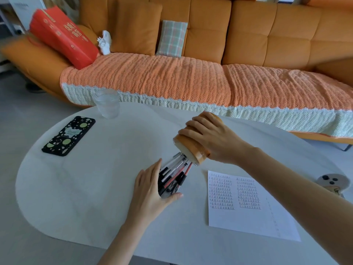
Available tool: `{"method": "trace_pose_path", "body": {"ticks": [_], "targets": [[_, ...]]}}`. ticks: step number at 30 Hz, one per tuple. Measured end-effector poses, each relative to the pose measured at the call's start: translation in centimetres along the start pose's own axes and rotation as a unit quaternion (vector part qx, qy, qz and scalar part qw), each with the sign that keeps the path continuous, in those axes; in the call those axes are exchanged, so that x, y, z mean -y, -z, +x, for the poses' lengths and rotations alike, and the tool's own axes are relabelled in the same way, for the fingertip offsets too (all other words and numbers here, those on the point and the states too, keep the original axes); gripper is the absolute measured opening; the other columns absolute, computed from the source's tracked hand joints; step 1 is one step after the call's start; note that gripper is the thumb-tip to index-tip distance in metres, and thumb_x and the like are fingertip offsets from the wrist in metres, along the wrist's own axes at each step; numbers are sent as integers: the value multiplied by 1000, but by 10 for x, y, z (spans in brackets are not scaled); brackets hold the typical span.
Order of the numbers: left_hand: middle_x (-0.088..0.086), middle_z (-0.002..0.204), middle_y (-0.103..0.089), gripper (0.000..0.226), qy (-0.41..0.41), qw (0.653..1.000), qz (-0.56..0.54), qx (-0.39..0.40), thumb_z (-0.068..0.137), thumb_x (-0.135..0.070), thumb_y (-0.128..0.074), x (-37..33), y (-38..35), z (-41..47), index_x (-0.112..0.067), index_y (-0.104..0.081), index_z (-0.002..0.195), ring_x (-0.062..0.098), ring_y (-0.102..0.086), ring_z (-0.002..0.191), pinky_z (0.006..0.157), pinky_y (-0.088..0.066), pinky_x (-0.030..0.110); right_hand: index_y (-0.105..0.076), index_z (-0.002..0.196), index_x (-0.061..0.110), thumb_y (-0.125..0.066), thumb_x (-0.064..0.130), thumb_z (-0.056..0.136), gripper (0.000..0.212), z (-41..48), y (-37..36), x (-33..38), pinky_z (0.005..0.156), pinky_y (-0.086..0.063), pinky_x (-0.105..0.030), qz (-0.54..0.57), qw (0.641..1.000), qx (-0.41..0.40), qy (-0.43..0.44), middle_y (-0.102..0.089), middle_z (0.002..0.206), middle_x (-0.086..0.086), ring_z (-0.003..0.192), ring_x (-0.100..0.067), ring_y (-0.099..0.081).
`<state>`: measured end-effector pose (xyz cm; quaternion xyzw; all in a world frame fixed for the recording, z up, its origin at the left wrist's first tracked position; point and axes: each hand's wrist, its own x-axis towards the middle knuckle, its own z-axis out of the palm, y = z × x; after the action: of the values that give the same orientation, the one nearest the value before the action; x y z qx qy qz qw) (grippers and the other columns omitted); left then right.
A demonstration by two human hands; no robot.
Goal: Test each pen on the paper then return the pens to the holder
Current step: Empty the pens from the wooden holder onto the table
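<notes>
An orange cylindrical pen holder (193,148) is tipped over above the white table (86,188), mouth pointing down and left. My right hand (212,138) grips it around the body. Several black, clear and red pens (174,175) stick out of its mouth onto the table. My left hand (150,190) cups the pens' lower ends, fingers straight along one side and thumb under the other. A sheet of paper (246,209) with rows of small written marks lies on the table to the right of the pens.
A phone in a black patterned case (69,136) lies at the table's far left. A clear glass (107,104) stands at the far edge. A small round object with dark buttons (333,181) sits at the right edge. An orange sofa (210,54) runs behind the table.
</notes>
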<state>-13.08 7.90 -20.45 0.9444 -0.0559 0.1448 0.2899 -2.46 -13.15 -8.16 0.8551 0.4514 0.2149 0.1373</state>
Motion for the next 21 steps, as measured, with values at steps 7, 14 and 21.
{"method": "trace_pose_path", "body": {"ticks": [7,14,21], "targets": [[-4,136,-47,97,-16,1000,21,-4,65,-71,-55,3,-4,0,-18,-30,142,14,-42,123,110,-27,40,-38,139,21,-69,24,75,72,0,2,-20,111,-27,-51,-22,1000,-5,-14,-54,130,-10,120,-33,-50],[-4,134,-48,76,-24,999,33,-8,73,-59,-53,2,-6,-1,-21,-38,138,13,-41,123,111,-21,36,-44,137,17,-72,30,70,75,-9,7,-43,108,-29,-49,-20,997,-11,-72,-55,128,-12,119,-34,-50],[-4,136,-46,69,-39,999,33,-4,76,-64,-49,3,-6,-2,-28,-43,135,12,-41,126,111,-24,39,-35,137,23,-91,28,49,104,-34,3,-45,102,-37,-41,308,900,-68,-300,-47,132,-2,120,-24,-43]]}}
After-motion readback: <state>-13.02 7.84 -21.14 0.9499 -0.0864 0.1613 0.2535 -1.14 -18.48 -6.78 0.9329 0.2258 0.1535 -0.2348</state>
